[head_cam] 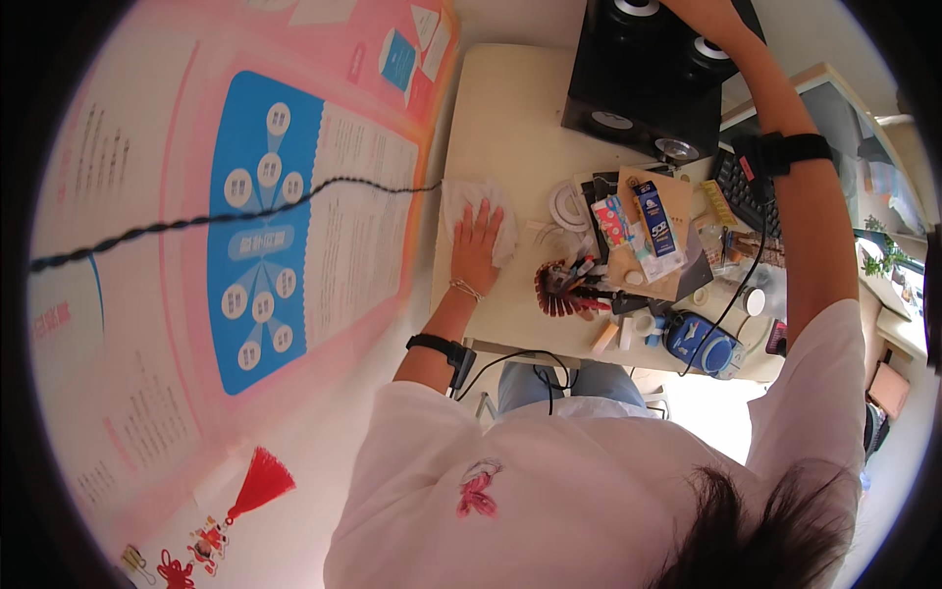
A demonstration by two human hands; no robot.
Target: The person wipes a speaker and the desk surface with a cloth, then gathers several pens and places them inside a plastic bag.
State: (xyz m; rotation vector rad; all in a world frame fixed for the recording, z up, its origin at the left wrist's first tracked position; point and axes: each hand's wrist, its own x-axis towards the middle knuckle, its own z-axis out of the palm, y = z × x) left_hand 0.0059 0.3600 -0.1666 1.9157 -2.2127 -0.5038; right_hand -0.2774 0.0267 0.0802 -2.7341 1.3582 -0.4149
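My left hand (477, 247) lies flat on a crumpled white cloth (500, 210), fingers spread, near the left side of a pale desktop (508, 96). The cloth rests on the desk and shows around the fingertips and to the right of the hand. At the top of the picture my right hand (699, 11) reaches over a large black box (640, 81) with round silver-rimmed parts, which looks like a loudspeaker. The fingers of that hand are cut off by the picture's edge, so its grip is hidden.
Right of the cloth lie a clear protractor (568, 207), a brown claw hair clip (557, 288), a dark blue box (655, 219) on a cardboard sheet and a blue tape-like case (703, 344). A black keyboard (743, 188) sits farther right. A twisted black cord (257, 213) crosses before the poster wall.
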